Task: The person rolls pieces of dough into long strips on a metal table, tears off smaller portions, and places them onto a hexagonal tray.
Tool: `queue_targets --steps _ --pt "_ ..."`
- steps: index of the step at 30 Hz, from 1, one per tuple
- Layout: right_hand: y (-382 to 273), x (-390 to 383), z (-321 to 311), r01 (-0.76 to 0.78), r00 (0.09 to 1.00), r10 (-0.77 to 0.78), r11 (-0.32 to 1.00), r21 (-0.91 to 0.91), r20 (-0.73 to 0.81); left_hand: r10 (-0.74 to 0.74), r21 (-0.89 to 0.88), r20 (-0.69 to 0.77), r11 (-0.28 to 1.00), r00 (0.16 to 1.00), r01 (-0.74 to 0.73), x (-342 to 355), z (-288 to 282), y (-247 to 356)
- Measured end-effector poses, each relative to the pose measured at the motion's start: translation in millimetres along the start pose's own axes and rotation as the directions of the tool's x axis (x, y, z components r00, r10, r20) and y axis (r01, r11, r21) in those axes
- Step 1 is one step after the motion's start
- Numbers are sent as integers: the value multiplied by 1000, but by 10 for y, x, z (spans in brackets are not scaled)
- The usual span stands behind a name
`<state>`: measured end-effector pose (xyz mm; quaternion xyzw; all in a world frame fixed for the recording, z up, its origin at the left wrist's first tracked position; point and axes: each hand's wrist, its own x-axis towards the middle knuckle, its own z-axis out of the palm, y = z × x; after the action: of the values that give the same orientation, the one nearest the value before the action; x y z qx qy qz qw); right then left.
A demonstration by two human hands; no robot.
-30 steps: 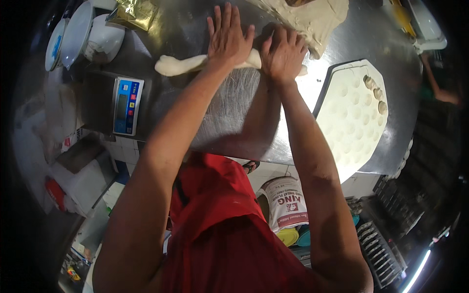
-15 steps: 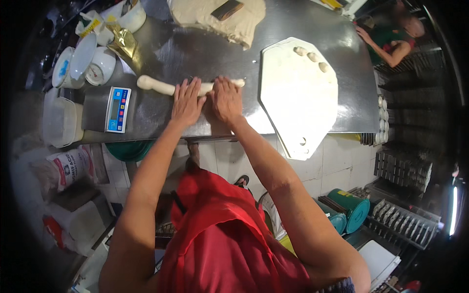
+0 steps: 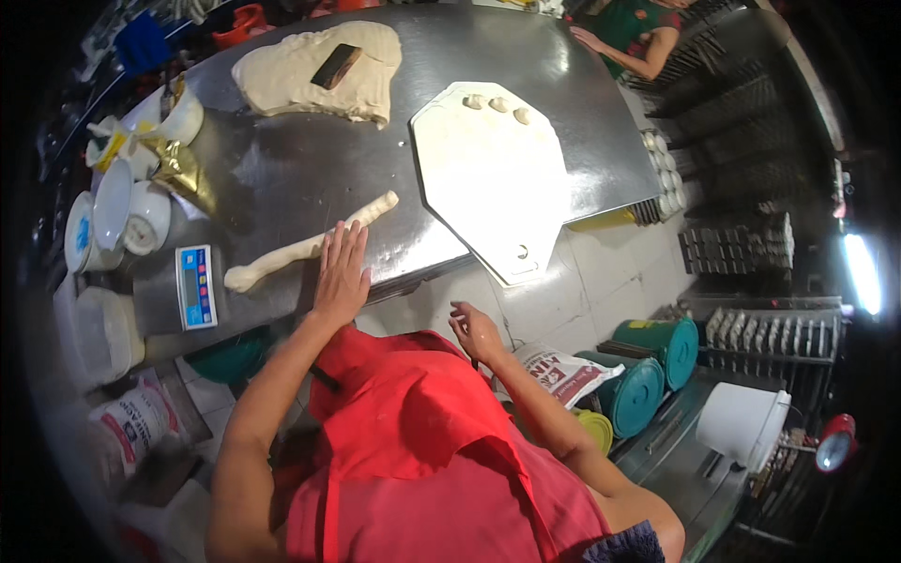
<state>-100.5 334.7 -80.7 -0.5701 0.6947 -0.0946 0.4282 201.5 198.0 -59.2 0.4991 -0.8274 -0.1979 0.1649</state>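
A long dough rope (image 3: 282, 261) lies slantwise on the steel table (image 3: 272, 178), thicker at its near left end. My left hand (image 3: 342, 274) rests on the rope's middle, fingers stretched out flat. Off the table's front edge, my right hand (image 3: 477, 332) hangs in the air with loosely bent fingers and nothing visible in it. To the right of the rope is a pale board (image 3: 488, 178) with cut corners, bearing three small dough pieces (image 3: 497, 105). Farther back spreads a large dough slab (image 3: 282, 80) with a dark, flat rectangular thing (image 3: 336, 66) on it.
On the left stand a digital scale (image 3: 195, 289), white bowls (image 3: 150, 218), a gold pouch (image 3: 183, 174) and a clear plastic tub (image 3: 108, 328). A co-worker's hand (image 3: 587, 39) touches the table's far right edge. Lidded green buckets (image 3: 634, 399) stand at lower right.
My right hand has left the dough rope and drawn back off the table. My left hand stays on the rope, which now lies at a slant. The view has shifted and turned.
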Motion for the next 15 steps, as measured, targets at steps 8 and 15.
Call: queue_targets --steps 8,15 --pt "-384 481 -844 -10 956 59 985 172 -286 -53 39 38 998 998 52 1046 407 -63" --pt "-288 2380 -2140 251 806 -144 961 111 -575 -149 222 -82 961 985 164 1541 557 -271"
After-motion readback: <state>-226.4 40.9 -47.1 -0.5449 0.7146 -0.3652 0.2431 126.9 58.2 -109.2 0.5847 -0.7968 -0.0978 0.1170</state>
